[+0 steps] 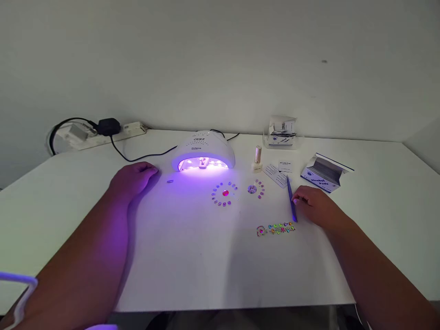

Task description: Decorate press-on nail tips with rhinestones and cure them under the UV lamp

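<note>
My left hand (133,178) rests on the white table with its fingers curled closed, left of a white nail lamp (202,145). The lamp glows purple, and a small item (203,162) stands inside it. My right hand (313,204) lies with curled fingers right beside blue tweezers (291,201); whether the fingertips touch them I cannot tell. Left of the tweezers, small gems ring a red gem (225,193), and others curve round a large clear gem (252,189). Rows of colourful gems (281,228) lie nearer the front.
A nail polish bottle (257,160) stands right of the lamp. Printed cards (275,175), an open alcohol pads box (321,176) and a clear container with packets (281,134) are further right. A power strip (103,137) with a black adapter and cable occupies the back left.
</note>
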`<action>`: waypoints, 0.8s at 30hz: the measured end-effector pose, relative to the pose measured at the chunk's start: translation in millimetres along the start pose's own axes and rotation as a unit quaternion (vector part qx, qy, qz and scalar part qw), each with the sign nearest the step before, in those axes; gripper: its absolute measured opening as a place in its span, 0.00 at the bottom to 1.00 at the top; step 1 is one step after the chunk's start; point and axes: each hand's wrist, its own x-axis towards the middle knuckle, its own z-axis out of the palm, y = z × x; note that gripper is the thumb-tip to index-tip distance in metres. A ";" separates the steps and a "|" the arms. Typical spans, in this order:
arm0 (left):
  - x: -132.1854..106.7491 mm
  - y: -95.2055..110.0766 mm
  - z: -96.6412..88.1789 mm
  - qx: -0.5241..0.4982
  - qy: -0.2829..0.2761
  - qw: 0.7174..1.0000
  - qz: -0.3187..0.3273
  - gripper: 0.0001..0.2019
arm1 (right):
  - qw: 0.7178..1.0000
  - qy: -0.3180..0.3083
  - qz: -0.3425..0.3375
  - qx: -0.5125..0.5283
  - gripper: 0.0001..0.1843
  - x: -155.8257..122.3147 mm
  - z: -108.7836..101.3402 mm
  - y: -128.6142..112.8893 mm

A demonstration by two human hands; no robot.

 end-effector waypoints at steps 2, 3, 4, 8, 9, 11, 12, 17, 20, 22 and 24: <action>0.2 0.1 -0.2 0.001 -0.001 1.000 0.001 0.17 | 1.000 0.005 0.002 -0.004 0.11 -0.4 -0.3 -0.5; 0.2 0.2 -0.3 0.001 -0.001 1.000 0.002 0.17 | 1.000 0.007 0.003 -0.005 0.11 -0.5 -0.3 -0.8; 0.1 0.3 -0.3 0.002 -0.002 1.000 0.002 0.17 | 1.000 0.008 0.005 -0.006 0.12 -0.5 -0.1 -0.9; -0.9 0.6 -0.4 0.002 0.000 1.000 0.000 0.17 | 1.000 0.011 0.012 -0.012 0.12 0.3 1.3 -1.0; -1.3 0.6 -0.5 0.001 0.001 1.000 0.000 0.17 | 1.000 0.013 0.015 -0.014 0.12 0.5 1.8 -0.8; -2.1 0.7 -0.8 -0.002 0.002 1.000 0.000 0.17 | 1.000 0.014 0.019 -0.018 0.12 0.7 2.6 -0.3; -2.4 0.8 -1.1 -0.003 0.002 1.000 0.000 0.17 | 0.999 0.015 0.021 -0.020 0.12 0.6 2.8 -0.1; -3.3 3.0 -2.5 -0.005 -0.003 1.000 0.003 0.17 | 0.999 0.015 0.018 -0.030 0.12 -0.7 1.8 -1.9; -3.6 3.4 -2.4 -0.007 -0.006 1.000 0.005 0.17 | 0.999 0.017 0.017 -0.036 0.13 -1.4 1.4 -4.2; -3.5 2.7 -1.8 -0.009 -0.005 1.000 0.005 0.17 | 0.999 0.016 0.019 -0.039 0.13 -1.6 2.2 -4.7; -3.5 1.6 -1.2 -0.010 -0.005 1.000 0.005 0.17 | 0.999 0.015 0.023 -0.042 0.13 -1.6 3.5 -4.4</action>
